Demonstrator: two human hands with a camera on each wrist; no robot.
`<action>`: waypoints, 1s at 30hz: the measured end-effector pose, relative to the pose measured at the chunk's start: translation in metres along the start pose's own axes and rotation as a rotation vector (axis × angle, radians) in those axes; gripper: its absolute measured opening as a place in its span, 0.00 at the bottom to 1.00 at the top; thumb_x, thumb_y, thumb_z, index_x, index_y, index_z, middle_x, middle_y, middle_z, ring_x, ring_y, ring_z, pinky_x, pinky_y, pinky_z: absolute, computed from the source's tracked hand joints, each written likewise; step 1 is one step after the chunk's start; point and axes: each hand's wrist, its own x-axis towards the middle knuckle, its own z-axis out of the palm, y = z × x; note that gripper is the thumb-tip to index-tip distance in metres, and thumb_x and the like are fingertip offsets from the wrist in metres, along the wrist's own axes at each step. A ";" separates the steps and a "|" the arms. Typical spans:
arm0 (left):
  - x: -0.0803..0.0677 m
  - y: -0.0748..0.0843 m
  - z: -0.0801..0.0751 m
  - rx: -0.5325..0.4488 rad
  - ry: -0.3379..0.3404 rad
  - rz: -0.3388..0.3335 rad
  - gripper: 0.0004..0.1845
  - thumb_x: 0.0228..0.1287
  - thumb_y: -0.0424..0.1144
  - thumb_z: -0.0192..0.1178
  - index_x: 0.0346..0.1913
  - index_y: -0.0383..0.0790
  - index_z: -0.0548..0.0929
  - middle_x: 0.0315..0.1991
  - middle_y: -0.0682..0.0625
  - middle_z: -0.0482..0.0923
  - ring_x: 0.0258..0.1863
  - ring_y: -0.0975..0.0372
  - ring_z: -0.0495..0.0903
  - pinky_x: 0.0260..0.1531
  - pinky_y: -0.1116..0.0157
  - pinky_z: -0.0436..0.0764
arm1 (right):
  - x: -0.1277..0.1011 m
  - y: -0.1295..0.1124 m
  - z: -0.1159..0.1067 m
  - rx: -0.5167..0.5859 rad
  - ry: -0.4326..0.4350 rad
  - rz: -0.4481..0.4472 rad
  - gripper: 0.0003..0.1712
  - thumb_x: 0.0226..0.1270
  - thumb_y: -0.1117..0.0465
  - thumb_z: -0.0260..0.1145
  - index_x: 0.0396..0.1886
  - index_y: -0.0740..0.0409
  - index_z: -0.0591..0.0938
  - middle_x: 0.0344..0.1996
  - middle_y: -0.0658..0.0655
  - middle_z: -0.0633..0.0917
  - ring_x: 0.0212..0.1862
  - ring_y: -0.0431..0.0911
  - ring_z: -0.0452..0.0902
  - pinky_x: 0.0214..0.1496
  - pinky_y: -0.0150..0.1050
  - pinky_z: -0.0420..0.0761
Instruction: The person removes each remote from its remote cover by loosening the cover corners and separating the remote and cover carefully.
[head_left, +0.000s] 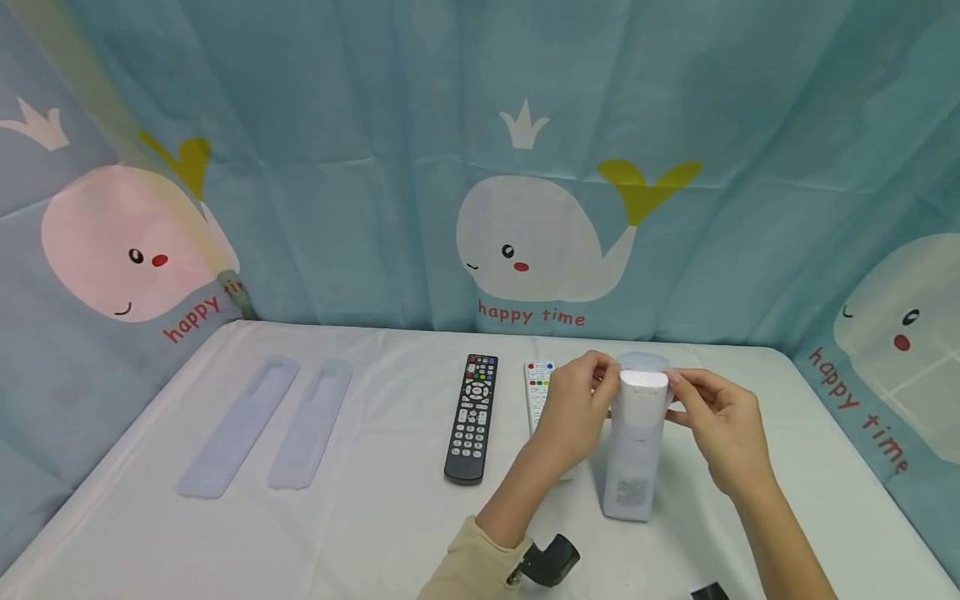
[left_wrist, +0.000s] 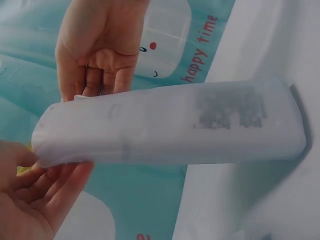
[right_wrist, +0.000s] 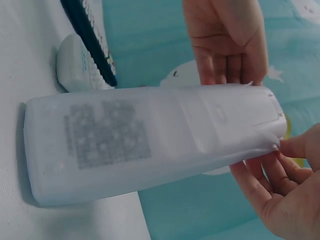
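Note:
A white remote control stands on end inside a translucent silicone sleeve, its back towards me and a printed label showing through. My left hand pinches the sleeve's upper left edge between thumb and finger. On the opposite side, my right hand pinches the upper right edge. In the right wrist view the sleeve covers most of the remote, and my right fingertips are right at its rim. The left wrist view shows the sleeve's lower end resting on the white tabletop.
A black remote lies left of the hands. Another white remote is partly hidden behind my left hand. Two flat translucent sleeves lie on the left of the white table. A whale-print curtain hangs behind.

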 end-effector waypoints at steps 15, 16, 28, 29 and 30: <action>-0.001 -0.007 0.000 -0.247 0.035 -0.120 0.10 0.80 0.35 0.59 0.49 0.29 0.83 0.39 0.44 0.83 0.34 0.68 0.84 0.29 0.71 0.88 | 0.002 0.005 -0.003 0.088 -0.044 0.061 0.24 0.82 0.63 0.62 0.64 0.81 0.75 0.39 0.33 0.85 0.42 0.31 0.84 0.42 0.27 0.87; -0.001 -0.008 0.000 -0.256 0.036 -0.125 0.09 0.80 0.35 0.59 0.49 0.30 0.83 0.38 0.44 0.83 0.34 0.68 0.84 0.29 0.71 0.88 | 0.002 0.006 -0.003 0.092 -0.049 0.064 0.25 0.82 0.63 0.62 0.65 0.81 0.75 0.40 0.32 0.85 0.43 0.31 0.84 0.42 0.27 0.87; 0.001 -0.013 -0.004 -0.347 -0.040 -0.199 0.11 0.79 0.33 0.60 0.54 0.28 0.82 0.40 0.44 0.85 0.35 0.65 0.87 0.36 0.68 0.90 | 0.005 0.009 -0.008 0.144 -0.083 0.147 0.29 0.83 0.58 0.61 0.73 0.72 0.72 0.44 0.33 0.85 0.47 0.30 0.83 0.44 0.27 0.87; 0.001 -0.014 -0.005 -0.352 -0.053 -0.204 0.11 0.79 0.33 0.60 0.55 0.28 0.83 0.41 0.44 0.84 0.35 0.64 0.87 0.36 0.68 0.90 | 0.005 0.009 -0.008 0.143 -0.090 0.153 0.29 0.83 0.57 0.61 0.74 0.71 0.71 0.45 0.32 0.84 0.48 0.30 0.83 0.44 0.26 0.87; 0.001 -0.016 -0.006 -0.355 -0.067 -0.209 0.11 0.79 0.33 0.60 0.55 0.28 0.83 0.41 0.44 0.84 0.35 0.64 0.87 0.37 0.68 0.90 | 0.005 0.010 -0.009 0.138 -0.097 0.158 0.30 0.83 0.57 0.61 0.74 0.71 0.71 0.46 0.32 0.83 0.48 0.29 0.82 0.44 0.26 0.87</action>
